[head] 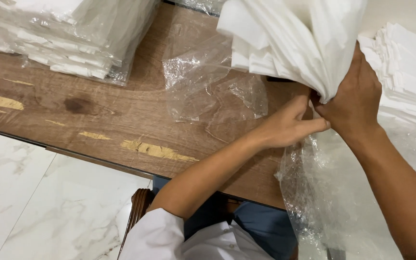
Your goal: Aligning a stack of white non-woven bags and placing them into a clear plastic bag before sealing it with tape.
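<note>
Both hands pinch white folded cloth bundle (290,43)
Right hand (355,98) grips it; left hand (287,127) closes fingertips beside; clear plastic bags (208,82) crowd the wooden surface (97,110).

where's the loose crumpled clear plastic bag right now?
In the head view, the crumpled clear plastic bag lies on the wooden table, upper centre, just left of the left hand and below the white fabric bundle.

Our left hand (287,126) reaches in from the lower left, forearm bare, sleeve at the elbow, fingers extended and pinching. Our right hand (355,98) comes from the lower right, wrist bent, fingers seemingly clenched, fingertips hidden. The hands touch.
</note>
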